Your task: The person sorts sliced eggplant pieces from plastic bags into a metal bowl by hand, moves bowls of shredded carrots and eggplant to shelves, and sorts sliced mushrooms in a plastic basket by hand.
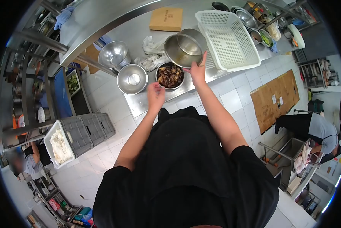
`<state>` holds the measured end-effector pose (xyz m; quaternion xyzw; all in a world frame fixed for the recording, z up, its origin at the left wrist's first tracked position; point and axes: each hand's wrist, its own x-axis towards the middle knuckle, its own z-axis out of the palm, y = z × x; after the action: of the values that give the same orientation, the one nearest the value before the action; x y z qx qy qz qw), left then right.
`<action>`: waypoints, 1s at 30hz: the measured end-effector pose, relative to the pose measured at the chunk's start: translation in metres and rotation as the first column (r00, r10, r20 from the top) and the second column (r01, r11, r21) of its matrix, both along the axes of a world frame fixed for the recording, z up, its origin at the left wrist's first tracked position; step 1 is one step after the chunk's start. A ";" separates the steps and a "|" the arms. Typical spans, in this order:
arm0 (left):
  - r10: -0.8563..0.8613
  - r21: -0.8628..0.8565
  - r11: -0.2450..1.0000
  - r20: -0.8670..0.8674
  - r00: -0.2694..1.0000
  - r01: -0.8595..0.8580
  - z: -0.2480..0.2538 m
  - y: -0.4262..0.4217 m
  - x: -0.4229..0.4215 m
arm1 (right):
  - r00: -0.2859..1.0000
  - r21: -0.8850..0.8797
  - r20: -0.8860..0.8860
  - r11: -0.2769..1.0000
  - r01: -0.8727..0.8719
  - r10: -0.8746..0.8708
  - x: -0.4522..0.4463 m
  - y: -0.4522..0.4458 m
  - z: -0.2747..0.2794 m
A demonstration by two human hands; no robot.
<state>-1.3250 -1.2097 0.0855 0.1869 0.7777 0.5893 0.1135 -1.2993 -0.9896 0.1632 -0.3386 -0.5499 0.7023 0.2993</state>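
Observation:
My right hand [197,72] grips a steel bowl [174,49] by its near rim, thumb up along the side. The bowl is tilted above the worktop, and a second round steel shape shows within it. Just below it, a smaller metal bowl holds dark brown, glossy sliced pieces that look like cooked mushrooms [170,76]. My left hand [156,95] is at the left edge of that bowl with its fingers curled together; what they hold, if anything, is hidden. Beside it on the left stands a shiny steel bowl [132,79].
Another steel bowl [114,54], crumpled white cloths [152,60], a cardboard box [166,19] and a white perforated basket [231,41] are on the steel worktop [140,108]. A shelf edge [102,34] overhangs it. One person [318,131] bends at a sink on the right; another [30,163] is far left.

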 end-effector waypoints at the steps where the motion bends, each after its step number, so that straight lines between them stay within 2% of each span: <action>1: 0.068 0.049 0.995 0.356 0.932 -0.091 -0.016 -0.002 0.002 | 1.000 -0.003 0.003 1.000 0.001 -0.001 0.000 0.003 0.001; 2: 0.067 0.047 0.995 0.359 0.931 -0.090 -0.009 0.000 0.000 | 0.997 -0.159 0.000 0.984 -0.079 0.080 0.002 0.007 0.004; 3: 0.038 0.082 0.990 0.621 0.783 -0.113 0.007 0.004 -0.004 | 0.987 -0.310 -0.016 0.938 -0.155 0.158 0.003 0.012 0.010; 4: -0.009 0.110 0.983 0.825 0.566 -0.145 0.015 0.010 -0.009 | 0.972 -0.450 -0.046 0.864 -0.226 0.231 0.003 0.017 0.017; 6: 0.016 0.088 0.985 0.814 0.581 -0.150 -0.004 0.019 -0.012 | 0.966 -0.460 -0.010 0.856 -0.233 0.258 0.010 0.015 0.029; 9: -0.055 0.193 0.969 0.782 0.621 -0.157 -0.019 0.026 -0.017 | 0.948 -0.555 0.090 0.806 -0.206 0.304 0.027 0.021 0.034; 11: -0.024 0.216 0.959 0.711 0.703 -0.185 -0.021 0.029 -0.014 | 0.952 -0.544 0.090 0.815 -0.200 0.293 0.048 0.023 0.040; 16: -0.071 0.199 0.975 0.710 0.700 -0.103 0.021 -0.008 -0.002 | 0.964 -0.393 0.182 0.913 -0.110 0.195 0.111 0.029 0.064; 18: -0.245 0.338 0.941 0.731 0.637 -0.027 0.039 -0.035 -0.002 | 0.924 -0.298 0.334 0.951 -0.087 0.189 0.125 0.029 0.077; 20: -0.252 0.337 0.941 0.743 0.620 -0.021 0.073 -0.072 -0.010 | 0.915 -0.245 0.370 0.967 -0.073 0.163 0.132 0.027 0.069; 22: -0.262 0.293 0.956 0.791 0.554 0.034 0.108 -0.118 -0.022 | 0.923 -0.272 0.314 0.952 -0.139 0.224 0.136 0.024 0.046; 24: -0.159 0.268 0.959 0.778 0.607 -0.092 0.143 -0.171 -0.033 | 0.922 -0.356 0.273 0.919 -0.168 0.274 0.127 0.007 0.030; 26: -0.072 0.263 0.948 0.728 0.682 -0.181 0.156 -0.237 -0.053 | 0.907 -0.477 0.237 0.855 -0.203 0.348 0.122 0.008 -0.013; 28: 0.112 0.226 0.919 0.639 0.761 -0.324 0.192 -0.295 -0.076 | 0.900 -0.525 0.251 0.831 -0.183 0.356 0.112 -0.004 -0.032; 29: 0.228 0.142 0.922 0.555 0.800 -0.361 0.205 -0.325 -0.093 | 0.884 -0.525 0.239 0.819 -0.231 0.402 0.107 -0.008 -0.035; 30: 0.304 0.156 0.885 0.518 0.799 -0.438 0.221 -0.349 -0.110 | 0.886 -0.521 0.263 0.829 -0.203 0.382 0.101 -0.014 -0.038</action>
<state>-1.4354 -1.5588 0.3065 -0.1088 0.6591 0.7273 0.1572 -1.1980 -1.0037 0.1256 -0.4336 -0.4498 0.7807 -0.0115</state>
